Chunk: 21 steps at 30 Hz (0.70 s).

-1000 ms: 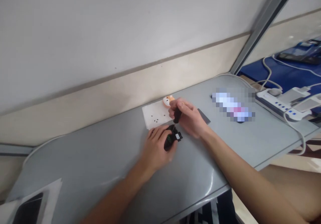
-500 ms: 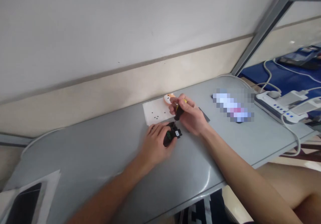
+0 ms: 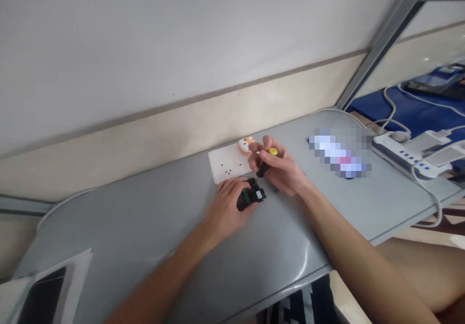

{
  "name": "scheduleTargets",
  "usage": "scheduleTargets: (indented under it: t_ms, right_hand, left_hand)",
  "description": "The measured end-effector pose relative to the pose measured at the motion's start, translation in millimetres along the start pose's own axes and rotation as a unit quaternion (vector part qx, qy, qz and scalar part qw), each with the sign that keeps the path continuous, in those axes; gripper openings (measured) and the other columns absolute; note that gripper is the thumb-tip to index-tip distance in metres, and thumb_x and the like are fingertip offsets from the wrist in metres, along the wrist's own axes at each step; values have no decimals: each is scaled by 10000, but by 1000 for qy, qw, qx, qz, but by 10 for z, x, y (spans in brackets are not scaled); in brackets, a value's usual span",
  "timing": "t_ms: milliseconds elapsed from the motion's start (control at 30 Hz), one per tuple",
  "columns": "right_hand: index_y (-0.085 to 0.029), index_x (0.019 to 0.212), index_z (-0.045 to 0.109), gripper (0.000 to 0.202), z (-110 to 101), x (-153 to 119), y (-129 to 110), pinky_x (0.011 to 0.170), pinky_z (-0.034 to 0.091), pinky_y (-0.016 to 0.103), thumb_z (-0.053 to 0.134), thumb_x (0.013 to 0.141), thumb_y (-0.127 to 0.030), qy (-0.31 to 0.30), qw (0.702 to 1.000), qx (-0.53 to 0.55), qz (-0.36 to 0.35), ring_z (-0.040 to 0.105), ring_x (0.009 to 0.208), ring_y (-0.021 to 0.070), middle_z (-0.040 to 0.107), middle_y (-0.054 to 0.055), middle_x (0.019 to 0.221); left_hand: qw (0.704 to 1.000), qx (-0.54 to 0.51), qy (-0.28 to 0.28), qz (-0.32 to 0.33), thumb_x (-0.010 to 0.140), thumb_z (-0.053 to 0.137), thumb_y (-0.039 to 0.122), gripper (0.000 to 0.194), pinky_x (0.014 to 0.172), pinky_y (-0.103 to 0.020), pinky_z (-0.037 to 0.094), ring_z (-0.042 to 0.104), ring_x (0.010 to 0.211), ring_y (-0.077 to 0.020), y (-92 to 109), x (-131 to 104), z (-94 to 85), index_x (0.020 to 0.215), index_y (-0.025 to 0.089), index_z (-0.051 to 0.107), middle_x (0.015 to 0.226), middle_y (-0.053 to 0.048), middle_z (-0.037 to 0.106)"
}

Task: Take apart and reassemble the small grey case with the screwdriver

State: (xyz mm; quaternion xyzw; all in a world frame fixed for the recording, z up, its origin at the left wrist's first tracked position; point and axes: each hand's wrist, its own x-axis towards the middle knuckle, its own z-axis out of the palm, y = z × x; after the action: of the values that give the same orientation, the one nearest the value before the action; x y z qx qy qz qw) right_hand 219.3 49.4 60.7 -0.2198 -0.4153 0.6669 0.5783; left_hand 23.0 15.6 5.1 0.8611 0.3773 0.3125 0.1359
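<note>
head view: the left hand (image 3: 227,208) grips a black device (image 3: 257,195) on the worktop (image 3: 145,217). the right hand (image 3: 285,166) holds a screwdriver (image 3: 262,170), its tip at this device.

No legible text or numbers.

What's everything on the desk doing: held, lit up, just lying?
Black gadget with green part showing: in left hand's grip
Black-and-yellow screwdriver: tilted, in right hand's grip
Small dark bits: loose on white rectangular paper
Flat phone-like rectangle: lit, picture pixelated
Long white power strip: plugs in it
Black flat rectangle: lying, partly out of frame
</note>
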Motion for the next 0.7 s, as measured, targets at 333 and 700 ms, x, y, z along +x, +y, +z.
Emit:
scheduleTargets:
  t_ms: [333,700]
  right_hand:
    - [-229,905,659,386,25,42,26,621,418,317,657,922,-615,33,999,2,0,483,681,154,494,14,806]
    - [-259,967,623,464,-46,85,84,519,315,295,644,894,-717,92,995,-30,-36,365,552,129,416,-36,682]
  left_hand:
    - [1000,7,-6,-1,921,783,327,216,1099,-513,478,656,1278,-277,-46,10,46,1063,239,645,1348,-85,719]
    - [1000,17,-11,-22,903,793,311,244,1107,-503,465,650,1289,-276,-22,-9,75,1089,245,651,1362,-84,710]
